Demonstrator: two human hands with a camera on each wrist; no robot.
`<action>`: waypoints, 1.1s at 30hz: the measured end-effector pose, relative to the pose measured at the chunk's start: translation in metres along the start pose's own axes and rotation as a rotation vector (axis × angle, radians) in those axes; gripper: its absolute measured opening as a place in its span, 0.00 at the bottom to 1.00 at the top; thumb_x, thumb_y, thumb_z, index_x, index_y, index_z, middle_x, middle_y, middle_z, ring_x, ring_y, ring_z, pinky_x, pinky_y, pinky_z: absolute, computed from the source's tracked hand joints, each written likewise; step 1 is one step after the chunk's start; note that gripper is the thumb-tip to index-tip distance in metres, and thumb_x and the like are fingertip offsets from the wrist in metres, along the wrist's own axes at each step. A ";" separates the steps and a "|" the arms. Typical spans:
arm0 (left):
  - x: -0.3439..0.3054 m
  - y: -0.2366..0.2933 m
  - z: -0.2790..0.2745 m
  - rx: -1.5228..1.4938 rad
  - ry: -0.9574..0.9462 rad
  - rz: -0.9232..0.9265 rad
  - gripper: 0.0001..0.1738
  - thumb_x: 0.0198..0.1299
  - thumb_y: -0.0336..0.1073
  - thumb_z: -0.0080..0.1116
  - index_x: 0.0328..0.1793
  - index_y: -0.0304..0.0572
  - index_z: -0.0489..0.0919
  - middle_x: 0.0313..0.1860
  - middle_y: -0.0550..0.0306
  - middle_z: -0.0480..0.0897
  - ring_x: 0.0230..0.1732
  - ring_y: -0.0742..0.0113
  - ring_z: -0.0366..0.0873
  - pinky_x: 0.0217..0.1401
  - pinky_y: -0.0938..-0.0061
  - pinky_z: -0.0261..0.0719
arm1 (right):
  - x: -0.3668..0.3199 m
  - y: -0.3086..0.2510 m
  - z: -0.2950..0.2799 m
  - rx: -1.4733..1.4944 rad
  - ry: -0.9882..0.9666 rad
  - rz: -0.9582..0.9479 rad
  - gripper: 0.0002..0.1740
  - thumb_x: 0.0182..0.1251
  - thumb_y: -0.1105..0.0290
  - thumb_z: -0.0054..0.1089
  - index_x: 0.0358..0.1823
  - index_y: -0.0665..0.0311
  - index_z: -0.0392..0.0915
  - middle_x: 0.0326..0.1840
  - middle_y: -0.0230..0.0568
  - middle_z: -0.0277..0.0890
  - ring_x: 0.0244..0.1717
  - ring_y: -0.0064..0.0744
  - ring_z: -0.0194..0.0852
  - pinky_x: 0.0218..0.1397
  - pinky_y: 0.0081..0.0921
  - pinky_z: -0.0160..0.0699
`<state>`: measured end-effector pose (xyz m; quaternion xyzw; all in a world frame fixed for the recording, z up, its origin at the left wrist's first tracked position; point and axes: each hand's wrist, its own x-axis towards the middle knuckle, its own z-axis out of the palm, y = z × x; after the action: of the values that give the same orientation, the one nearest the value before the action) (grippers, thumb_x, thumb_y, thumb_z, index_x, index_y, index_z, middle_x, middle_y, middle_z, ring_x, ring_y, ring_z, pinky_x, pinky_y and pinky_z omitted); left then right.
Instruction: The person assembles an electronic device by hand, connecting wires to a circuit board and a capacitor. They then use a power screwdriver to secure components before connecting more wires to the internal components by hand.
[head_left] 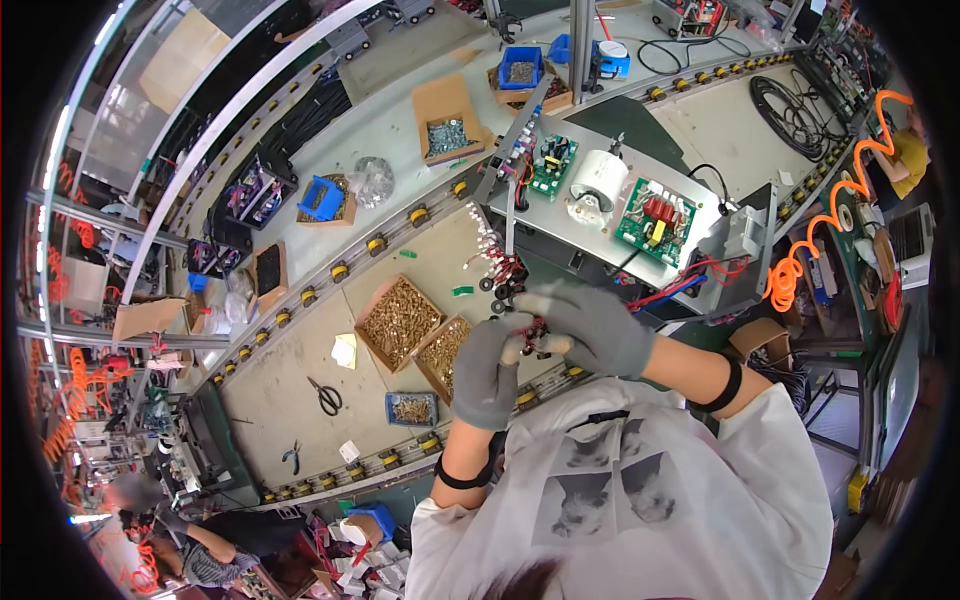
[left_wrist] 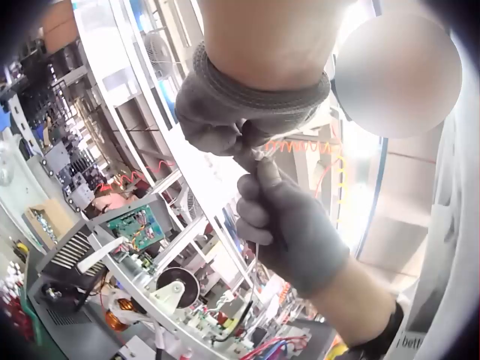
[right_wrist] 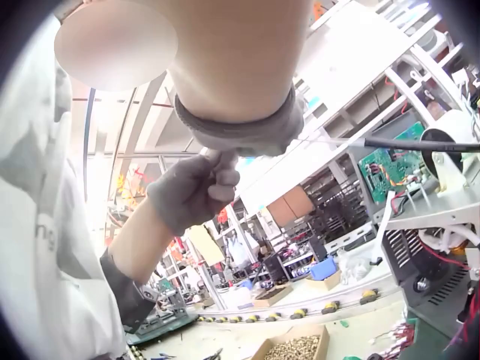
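Pale flat desk: an open grey metal chassis bears green circuit boards; beside it, your gloved left hand and right hand pinch a small dark-red part.

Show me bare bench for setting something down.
Bare bench lies left of the scissors, inside the roller track, and between the metal chassis and coiled black cable. Crowded: around the left hand, wire harness and brass-filled boxes.

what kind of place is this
Probably an electronics assembly line in a factory: green circuit board mounted on an open metal unit, open cardboard box of small metal parts, and yellow rollers lining the benches.
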<state>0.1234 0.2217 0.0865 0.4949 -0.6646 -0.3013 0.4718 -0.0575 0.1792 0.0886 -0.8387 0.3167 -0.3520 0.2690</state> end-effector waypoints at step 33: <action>0.075 -0.085 0.068 -0.673 0.170 -0.320 0.16 0.62 0.36 0.53 0.53 0.36 0.70 0.44 0.53 0.74 0.43 0.67 0.72 0.47 0.74 0.71 | 0.083 0.067 -0.024 -0.627 0.173 0.067 0.06 0.49 0.70 0.59 0.30 0.57 0.76 0.31 0.39 0.73 0.33 0.44 0.75 0.33 0.35 0.73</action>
<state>0.0876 0.1188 0.0118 0.4330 -0.4013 -0.5303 0.6085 -0.0528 0.0696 0.0931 -0.8367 0.4589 -0.2984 -0.0186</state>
